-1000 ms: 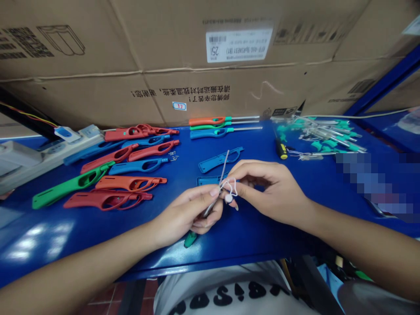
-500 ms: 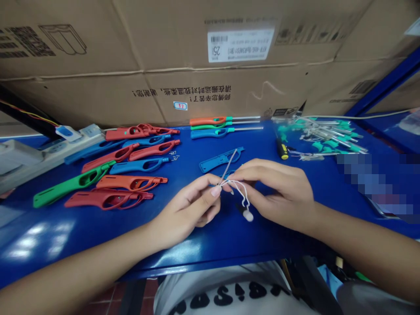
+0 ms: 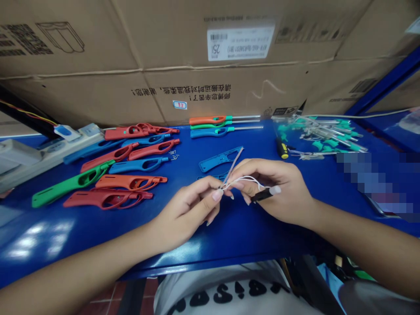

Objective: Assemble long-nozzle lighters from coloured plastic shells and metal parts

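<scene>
My left hand [image 3: 190, 214] is closed, its thumb and forefinger pinching the lower end of a thin, pale tube-like strip [image 3: 235, 163] that slants up to the right. White wire [image 3: 249, 177] loops from the same spot over my right hand [image 3: 282, 188]. That hand is also closed, its fingertips pinching the wire close to the left fingertips. At the wire's far end a small black cylinder with a white tip [image 3: 261, 194] lies against the right fingers. Behind the hands rests a blue lighter handle half [image 3: 213, 162]; another blue piece is partly hidden by the fingers.
Red, blue, green and orange lighter handles [image 3: 131, 182] lie on the left of the blue table [image 3: 183, 258]. Lighters with metal tubes [image 3: 243, 119] lie at the back. A black-yellow screwdriver [image 3: 282, 148] and a heap of metal tubes with green parts [image 3: 337, 135] are at right. A cardboard box stands behind.
The black cylinder with the white tip has swung up and right, from hanging below the hands to lying against the right fingers. The pale strip leans further right.
</scene>
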The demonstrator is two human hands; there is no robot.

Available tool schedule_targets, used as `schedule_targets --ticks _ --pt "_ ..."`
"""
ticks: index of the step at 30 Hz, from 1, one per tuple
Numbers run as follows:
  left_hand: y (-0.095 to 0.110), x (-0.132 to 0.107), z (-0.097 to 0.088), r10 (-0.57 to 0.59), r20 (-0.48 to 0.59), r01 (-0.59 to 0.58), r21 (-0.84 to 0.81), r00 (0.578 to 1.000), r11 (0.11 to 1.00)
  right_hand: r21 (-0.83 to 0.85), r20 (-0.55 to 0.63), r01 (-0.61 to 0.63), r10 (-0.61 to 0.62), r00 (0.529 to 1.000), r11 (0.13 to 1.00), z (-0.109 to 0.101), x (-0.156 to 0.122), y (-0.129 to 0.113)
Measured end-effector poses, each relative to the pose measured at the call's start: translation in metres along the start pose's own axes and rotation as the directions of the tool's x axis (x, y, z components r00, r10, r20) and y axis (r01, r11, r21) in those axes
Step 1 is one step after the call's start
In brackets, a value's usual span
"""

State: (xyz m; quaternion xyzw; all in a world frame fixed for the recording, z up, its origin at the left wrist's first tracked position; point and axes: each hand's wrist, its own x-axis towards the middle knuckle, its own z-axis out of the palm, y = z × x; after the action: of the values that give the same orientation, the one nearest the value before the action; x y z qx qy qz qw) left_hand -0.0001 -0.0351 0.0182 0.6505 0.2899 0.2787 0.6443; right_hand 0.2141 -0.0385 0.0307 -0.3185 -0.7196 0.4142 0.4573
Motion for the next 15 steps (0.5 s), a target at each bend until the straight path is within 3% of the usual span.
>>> schedule_targets --ticks 9,15 --pt "-0.0017 0.0013 -0.0009 0.012 -0.027 -0.010 0.079 1.000 0.997 0.045 -0.024 -0.022 0.023 0.999 0.999 0.0038 0.0020 0.0033" --pt "0.0000 0.0004 -0.0009 0.093 -0.066 -0.080 0.185 0.993 0.979 -0.054 -0.068 0.118 -0.122 0.990 0.991 0.0027 0.0005 0.0046"
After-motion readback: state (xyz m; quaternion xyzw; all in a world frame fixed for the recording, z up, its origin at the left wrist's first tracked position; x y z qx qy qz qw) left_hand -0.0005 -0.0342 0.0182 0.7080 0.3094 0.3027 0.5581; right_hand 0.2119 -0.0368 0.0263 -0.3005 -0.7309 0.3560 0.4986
